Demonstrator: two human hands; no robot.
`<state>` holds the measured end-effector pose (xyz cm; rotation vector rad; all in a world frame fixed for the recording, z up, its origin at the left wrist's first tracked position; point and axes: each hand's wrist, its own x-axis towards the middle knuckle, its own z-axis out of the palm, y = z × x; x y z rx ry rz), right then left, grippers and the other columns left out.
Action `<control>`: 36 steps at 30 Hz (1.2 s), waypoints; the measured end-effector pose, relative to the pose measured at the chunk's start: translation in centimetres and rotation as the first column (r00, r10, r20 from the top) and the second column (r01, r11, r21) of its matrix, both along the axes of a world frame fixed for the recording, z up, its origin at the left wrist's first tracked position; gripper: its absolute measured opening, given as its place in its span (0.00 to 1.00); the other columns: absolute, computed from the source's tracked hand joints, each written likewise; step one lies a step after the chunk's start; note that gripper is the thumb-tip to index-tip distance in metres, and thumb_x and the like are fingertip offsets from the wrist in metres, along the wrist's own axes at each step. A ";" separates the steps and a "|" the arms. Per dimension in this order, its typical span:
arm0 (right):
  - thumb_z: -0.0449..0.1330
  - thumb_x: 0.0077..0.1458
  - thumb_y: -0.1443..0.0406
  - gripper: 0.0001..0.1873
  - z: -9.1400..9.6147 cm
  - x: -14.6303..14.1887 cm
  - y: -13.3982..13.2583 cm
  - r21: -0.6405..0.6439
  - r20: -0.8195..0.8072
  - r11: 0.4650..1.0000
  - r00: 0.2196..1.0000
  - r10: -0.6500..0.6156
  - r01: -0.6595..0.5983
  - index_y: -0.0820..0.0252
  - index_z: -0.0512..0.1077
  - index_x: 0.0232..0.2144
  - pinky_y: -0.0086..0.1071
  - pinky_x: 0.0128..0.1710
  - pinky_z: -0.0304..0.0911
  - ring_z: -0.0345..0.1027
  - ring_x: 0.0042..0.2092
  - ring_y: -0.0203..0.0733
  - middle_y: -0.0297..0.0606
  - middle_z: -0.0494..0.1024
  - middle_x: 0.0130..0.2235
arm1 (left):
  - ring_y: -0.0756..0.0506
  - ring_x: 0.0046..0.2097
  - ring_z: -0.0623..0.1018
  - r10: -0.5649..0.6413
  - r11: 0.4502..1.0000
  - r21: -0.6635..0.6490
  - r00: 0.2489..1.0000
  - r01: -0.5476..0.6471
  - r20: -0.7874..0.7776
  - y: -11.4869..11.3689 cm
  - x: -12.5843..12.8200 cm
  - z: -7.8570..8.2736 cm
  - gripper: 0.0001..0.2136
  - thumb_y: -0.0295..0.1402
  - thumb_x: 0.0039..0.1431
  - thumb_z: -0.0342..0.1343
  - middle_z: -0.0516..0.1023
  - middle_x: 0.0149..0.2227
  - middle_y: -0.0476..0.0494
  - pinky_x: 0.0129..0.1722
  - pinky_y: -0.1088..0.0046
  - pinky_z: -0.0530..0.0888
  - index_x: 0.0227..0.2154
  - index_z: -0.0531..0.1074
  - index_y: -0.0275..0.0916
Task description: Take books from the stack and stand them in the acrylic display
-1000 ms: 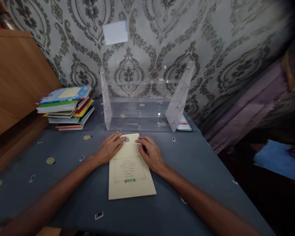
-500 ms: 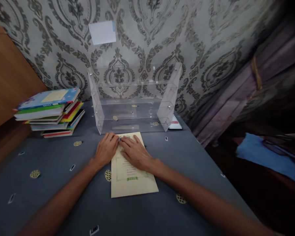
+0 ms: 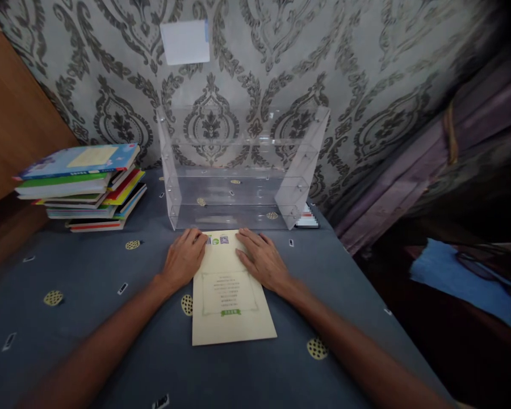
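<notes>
A thin cream book (image 3: 225,329) lies flat on the table, its small printed text and green label upside down to me. A QR code and a barcode show near its far edge. At the far left corner, my left hand (image 3: 184,255) is closed on the book's edge with bent fingers; its thumb is mostly hidden. My right hand (image 3: 264,260) lies palm down on the far right part, fingers stretched out and apart. Just beyond the book stands a clear acrylic tiered rack (image 3: 298,179) with no books on its shelves.
To the left is a stack of several books (image 3: 85,170) beside a wooden panel (image 3: 21,113). A small blurred item (image 3: 307,217) lies by the rack's right foot. Past the table's (image 3: 153,352) right edge are a blue cloth (image 3: 455,278) and a curtain (image 3: 409,176).
My right hand has slid right across the book, away from my left hand, uncovering the QR code and text. My left hand stays at the far left corner. The view has shifted slightly.
</notes>
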<state>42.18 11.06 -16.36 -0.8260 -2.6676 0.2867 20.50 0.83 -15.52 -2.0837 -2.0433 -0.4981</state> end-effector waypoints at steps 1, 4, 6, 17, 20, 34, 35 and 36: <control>0.50 0.66 0.62 0.22 -0.1 0.1 0.1 -0.002 -0.016 1.000 1.000 0.005 -0.005 0.62 0.67 0.59 0.56 0.63 0.55 0.60 0.66 0.53 0.51 0.68 0.63 | 0.42 0.46 0.71 -0.005 1.000 0.005 1.000 0.005 -0.001 0.0 0.0 0.0 0.11 0.28 0.68 0.45 0.73 0.42 0.42 0.47 0.63 0.73 0.43 0.72 0.41; 0.51 0.66 0.62 0.21 -0.4 0.1 0.2 -0.007 -0.051 1.000 0.999 0.011 -0.011 0.61 0.68 0.59 0.55 0.63 0.56 0.61 0.65 0.52 0.50 0.69 0.63 | 0.42 0.47 0.72 -0.012 1.000 0.015 1.000 0.012 0.003 -0.1 0.0 -0.1 0.11 0.28 0.68 0.45 0.74 0.43 0.41 0.47 0.62 0.73 0.42 0.73 0.40; 0.51 0.66 0.63 0.22 -0.4 0.0 0.2 -0.012 -0.061 1.000 0.998 0.010 -0.011 0.60 0.68 0.59 0.55 0.63 0.56 0.61 0.65 0.52 0.50 0.69 0.63 | 0.41 0.47 0.72 -0.018 1.000 0.025 1.000 0.018 0.018 -0.1 0.0 -0.2 0.12 0.28 0.68 0.45 0.74 0.44 0.41 0.47 0.61 0.73 0.43 0.73 0.40; 0.50 0.65 0.66 0.19 -0.1 0.9 -1.6 -0.007 -0.084 1.000 0.996 -0.010 0.010 0.64 0.71 0.55 0.53 0.60 0.60 0.66 0.59 0.53 0.51 0.72 0.60 | 0.40 0.48 0.74 -0.047 0.998 0.046 0.999 0.046 0.008 0.0 -0.4 -0.4 0.13 0.29 0.68 0.46 0.76 0.47 0.39 0.48 0.60 0.74 0.48 0.74 0.38; 0.50 0.65 0.67 0.17 -0.2 1.5 -2.2 -0.002 -0.150 1.000 0.989 0.007 -0.007 0.63 0.72 0.52 0.49 0.55 0.66 0.69 0.55 0.51 0.50 0.75 0.56 | 0.39 0.48 0.74 -0.052 0.998 0.039 0.999 0.052 0.007 0.0 -0.3 -0.4 0.14 0.29 0.68 0.45 0.76 0.47 0.39 0.47 0.59 0.74 0.48 0.75 0.38; 0.53 0.62 0.67 0.12 0.7 1.4 -3.2 -0.026 -0.278 0.999 0.961 0.017 -0.025 0.59 0.77 0.39 0.39 0.42 0.69 0.74 0.39 0.45 0.43 0.83 0.40 | 0.40 0.49 0.75 -0.174 0.985 0.002 0.983 0.175 -0.051 0.4 -1.8 -0.1 0.17 0.24 0.65 0.46 0.77 0.50 0.39 0.46 0.60 0.75 0.51 0.74 0.43; 0.53 0.62 0.68 0.12 0.6 1.4 -3.1 -0.029 -0.289 0.999 0.957 0.015 -0.025 0.59 0.77 0.39 0.39 0.41 0.69 0.73 0.38 0.45 0.43 0.83 0.39 | 0.39 0.49 0.75 -0.170 0.985 -0.005 0.983 0.170 -0.065 0.4 -1.6 0.0 0.17 0.23 0.65 0.46 0.77 0.50 0.39 0.46 0.59 0.75 0.50 0.74 0.42; 0.52 0.62 0.68 0.12 0.6 1.3 -3.1 -0.029 -0.298 0.999 0.954 0.017 -0.027 0.59 0.77 0.39 0.38 0.40 0.69 0.73 0.38 0.45 0.42 0.83 0.38 | 0.38 0.49 0.75 -0.165 0.986 -0.012 0.983 0.165 -0.077 0.4 -1.3 0.1 0.17 0.23 0.64 0.46 0.77 0.50 0.38 0.46 0.57 0.75 0.50 0.74 0.41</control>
